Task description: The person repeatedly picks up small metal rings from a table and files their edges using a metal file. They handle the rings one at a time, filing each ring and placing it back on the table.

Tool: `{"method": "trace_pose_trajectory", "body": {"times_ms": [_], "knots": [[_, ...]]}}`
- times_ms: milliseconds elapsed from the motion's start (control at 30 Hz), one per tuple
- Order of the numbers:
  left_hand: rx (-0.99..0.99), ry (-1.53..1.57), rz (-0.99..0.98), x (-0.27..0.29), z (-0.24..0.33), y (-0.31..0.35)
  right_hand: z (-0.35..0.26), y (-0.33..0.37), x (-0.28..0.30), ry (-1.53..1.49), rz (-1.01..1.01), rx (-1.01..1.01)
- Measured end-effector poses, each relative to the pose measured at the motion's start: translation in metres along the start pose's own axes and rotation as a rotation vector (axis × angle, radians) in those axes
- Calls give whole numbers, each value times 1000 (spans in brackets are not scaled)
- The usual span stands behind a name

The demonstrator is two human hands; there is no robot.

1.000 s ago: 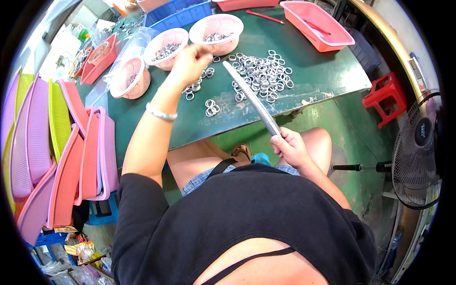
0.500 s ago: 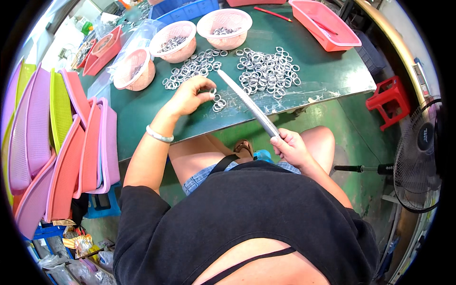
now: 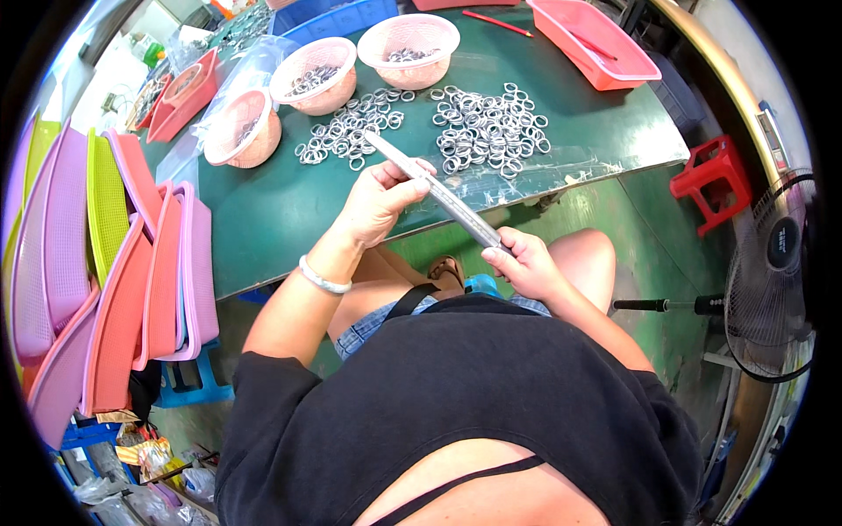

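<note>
Holds a grey tapered ring mandrel (image 3: 456, 210) slantwise over the near edge of the green table (image 3: 254, 223), gripping its thick end in the closed fingers of the right hand (image 3: 524, 265). Closes the left hand (image 3: 375, 206) around the upper shaft; cannot tell whether pinching a ring there. Faces two heaps of metal rings (image 3: 487, 131) on the table, with three pink mesh bowls (image 3: 329, 98) beyond.

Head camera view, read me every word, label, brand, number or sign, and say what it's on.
Fan hub: pale lettering, too small and blurred to read.
Metal rod: what look like fine marks, too small to read.
I can make out no other text.
</note>
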State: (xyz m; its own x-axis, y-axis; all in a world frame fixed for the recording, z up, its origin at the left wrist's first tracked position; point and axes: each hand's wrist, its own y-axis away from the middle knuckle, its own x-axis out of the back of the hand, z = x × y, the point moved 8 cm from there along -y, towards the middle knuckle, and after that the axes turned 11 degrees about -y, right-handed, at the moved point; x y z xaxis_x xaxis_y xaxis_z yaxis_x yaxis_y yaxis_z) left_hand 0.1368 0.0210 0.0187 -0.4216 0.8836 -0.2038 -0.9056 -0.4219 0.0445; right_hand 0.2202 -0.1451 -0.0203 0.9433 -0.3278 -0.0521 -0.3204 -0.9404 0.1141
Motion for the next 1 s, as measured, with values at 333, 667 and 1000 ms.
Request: {"method": "trace_pose_trajectory", "body": {"times_ms": [333,667,1000], "knots": [[-70,11,21,-5,12,15,-9,3,-2,25,7,102],[-79,-51,64,4,15,16,-9,-1,-2,40,5,87],[-370,-283,642,119,87,-16,2,-4,-3,-51,-15,35]]}}
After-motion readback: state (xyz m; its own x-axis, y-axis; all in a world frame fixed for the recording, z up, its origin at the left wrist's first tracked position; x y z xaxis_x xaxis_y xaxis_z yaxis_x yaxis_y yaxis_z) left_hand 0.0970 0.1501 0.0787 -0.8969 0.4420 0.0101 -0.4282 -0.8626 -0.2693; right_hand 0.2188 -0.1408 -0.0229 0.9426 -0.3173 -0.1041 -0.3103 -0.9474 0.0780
